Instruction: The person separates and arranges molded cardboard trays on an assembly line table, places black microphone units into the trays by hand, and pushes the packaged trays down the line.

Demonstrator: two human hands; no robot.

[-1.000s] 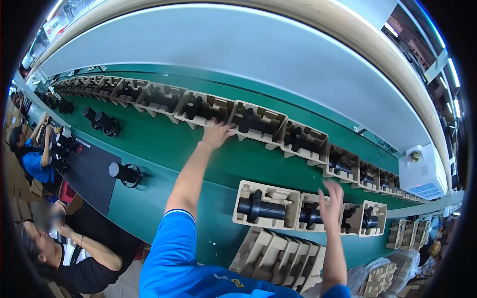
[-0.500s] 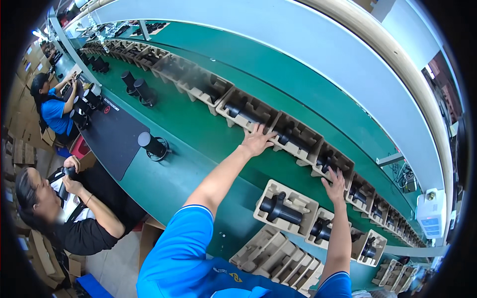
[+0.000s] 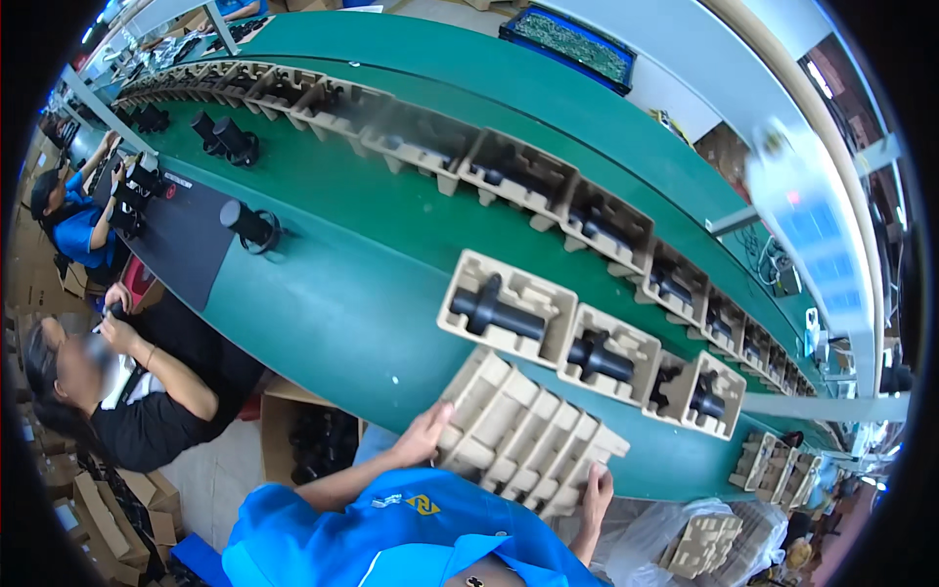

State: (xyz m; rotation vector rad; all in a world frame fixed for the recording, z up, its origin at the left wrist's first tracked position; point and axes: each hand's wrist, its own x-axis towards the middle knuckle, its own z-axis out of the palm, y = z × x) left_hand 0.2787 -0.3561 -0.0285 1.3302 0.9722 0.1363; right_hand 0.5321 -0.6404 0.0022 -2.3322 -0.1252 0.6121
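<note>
Now handling shifts from the tray row to the stack on its near side, gripped between left hand and right hand.

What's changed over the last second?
The left hand left the tray row, coming back toward the body to the left side of the stack; the right hand came back to its right side. Both now hold the stack. The front trays and lone cylinder stayed put.

Tray stack: tan | cylindrical parts: black | tabletop: green | mat: charcoal | shirt: blue, yellow emblem
</note>
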